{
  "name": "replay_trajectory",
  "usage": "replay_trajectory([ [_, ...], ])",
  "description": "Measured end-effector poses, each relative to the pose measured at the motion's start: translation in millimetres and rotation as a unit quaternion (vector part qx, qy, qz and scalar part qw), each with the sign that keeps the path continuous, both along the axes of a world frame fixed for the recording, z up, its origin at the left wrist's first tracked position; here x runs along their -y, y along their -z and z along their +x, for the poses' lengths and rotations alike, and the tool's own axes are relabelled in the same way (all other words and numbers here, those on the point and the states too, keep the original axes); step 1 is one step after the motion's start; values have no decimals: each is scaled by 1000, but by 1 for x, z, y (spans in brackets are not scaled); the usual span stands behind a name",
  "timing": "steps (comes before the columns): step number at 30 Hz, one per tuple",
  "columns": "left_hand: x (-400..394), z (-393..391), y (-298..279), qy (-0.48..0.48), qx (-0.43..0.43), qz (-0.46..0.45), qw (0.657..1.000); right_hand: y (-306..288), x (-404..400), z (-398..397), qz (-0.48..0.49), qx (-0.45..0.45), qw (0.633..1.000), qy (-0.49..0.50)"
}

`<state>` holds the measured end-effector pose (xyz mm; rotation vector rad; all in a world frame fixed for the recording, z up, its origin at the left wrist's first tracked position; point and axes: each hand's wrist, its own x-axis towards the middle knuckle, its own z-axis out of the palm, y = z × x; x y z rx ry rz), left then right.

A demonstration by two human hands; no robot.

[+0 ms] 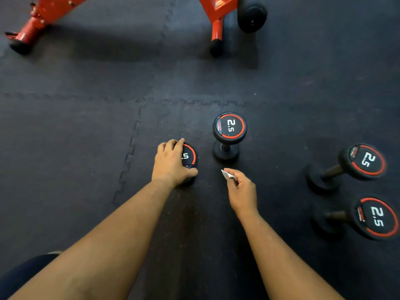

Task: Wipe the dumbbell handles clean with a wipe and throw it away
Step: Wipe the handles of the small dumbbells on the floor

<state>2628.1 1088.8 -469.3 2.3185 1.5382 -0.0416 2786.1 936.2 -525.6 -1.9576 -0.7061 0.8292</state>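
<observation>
- Standing on end on the floor (86,148), a 2.5 dumbbell (190,156) is clasped at its top by the left hand (171,163).
- A white wipe (226,174) is pinched by the right hand (242,191).
- 3 more dumbbells (229,128) are seen nearby.

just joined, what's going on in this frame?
A person is partway through cleaning dumbbells on a dark floor mat. The left hand grips the top of an upright dumbbell, steadying it. The right hand pinches a small white wipe just beside it, not touching any handle. Another dumbbell stands upright behind; two more stand tilted to the right.
</observation>
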Motion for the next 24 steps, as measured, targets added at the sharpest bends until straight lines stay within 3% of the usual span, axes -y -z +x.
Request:
replay_trajectory([
  [6, -2, -10, 8, -19, -60, 4, 998, -5, 11, 6, -30, 29, 999, -10],
  [11, 20, 11, 0, -1, -83, -17, 996, -22, 49, 22, -73, 17, 996, 38],
  [16, 92, 76, -10, 136, -20, -21, 990, -36, 106, 38, -119, -11, 980, 159],
  [19, 143, 140, -14, 238, 20, -81, 968, -36, 150, 51, -131, -14, 942, 309],
  [24, 217, 248, -25, 410, 21, -109, 905, -14, 203, 75, -129, -71, 841, 520],
])
